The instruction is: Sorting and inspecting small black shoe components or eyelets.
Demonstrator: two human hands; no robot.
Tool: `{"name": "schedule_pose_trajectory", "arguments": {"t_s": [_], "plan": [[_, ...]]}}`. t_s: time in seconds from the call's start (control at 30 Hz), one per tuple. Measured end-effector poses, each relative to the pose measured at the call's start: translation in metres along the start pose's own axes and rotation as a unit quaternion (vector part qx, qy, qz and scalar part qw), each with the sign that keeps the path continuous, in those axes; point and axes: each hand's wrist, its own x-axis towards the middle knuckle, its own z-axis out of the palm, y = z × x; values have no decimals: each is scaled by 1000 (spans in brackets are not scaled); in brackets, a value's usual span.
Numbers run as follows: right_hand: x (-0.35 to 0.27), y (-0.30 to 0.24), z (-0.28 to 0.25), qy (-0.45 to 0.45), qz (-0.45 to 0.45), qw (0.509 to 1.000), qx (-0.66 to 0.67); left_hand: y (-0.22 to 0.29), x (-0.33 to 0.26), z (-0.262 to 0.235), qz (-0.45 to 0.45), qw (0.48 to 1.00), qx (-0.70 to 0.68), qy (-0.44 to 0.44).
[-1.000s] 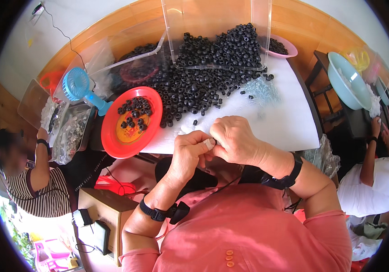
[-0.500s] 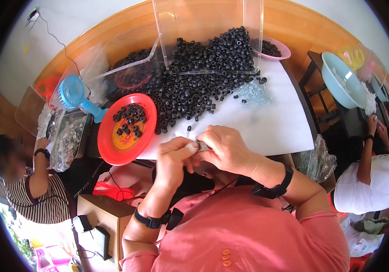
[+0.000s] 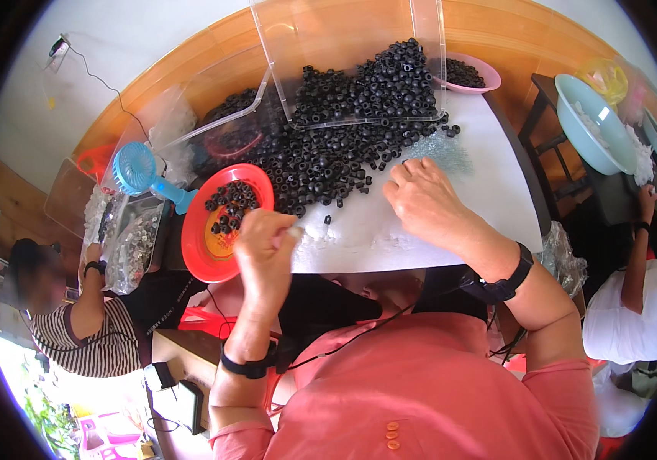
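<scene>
My left hand (image 3: 262, 249) is closed by the right rim of the red plate (image 3: 193, 263). A pale bit shows at its thumb; what the fingers hold is not clear. Several black ring-like beads (image 3: 228, 201) lie in the plate. Farther right, my right hand (image 3: 425, 201) rests over the white tabletop, its fingers bent and drawn together. Its fingertips are close to a patch of tiny light-blue translucent pieces (image 3: 451, 153); whatever they pinch, if anything, is hidden. A heap of black beads (image 3: 321, 165) spreads left of this hand, out from a clear plastic bin (image 3: 344, 124).
A blue handheld fan (image 3: 135, 169) stands beyond the plate. A pink bowl (image 3: 489, 81) of dark pieces sits at the back right. One person (image 3: 87, 337) works at left beside a tray of clear pieces; another (image 3: 635, 314) works at right, near a light-blue basin (image 3: 593, 126).
My hands were together at the table's near edge and have parted. The right hand moved away and right to the blue pieces; the left moved left toward the plate.
</scene>
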Motion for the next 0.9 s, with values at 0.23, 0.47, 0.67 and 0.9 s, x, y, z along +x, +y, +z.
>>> {"name": "schedule_pose_trajectory", "arguments": {"t_s": [0.23,0.47,0.67,0.9], "plan": [[0,-1,5,22,-19,999,31,-5,38,55,160,960,224,-42],[-8,-1,7,16,24,998,48,-12,46,59,204,931,287,-91],[-13,-6,3,97,55,975,190,23,31,42,130,982,86,-109],[-21,-23,5,107,172,866,457,18,-4,61,103,983,66,-134]]}}
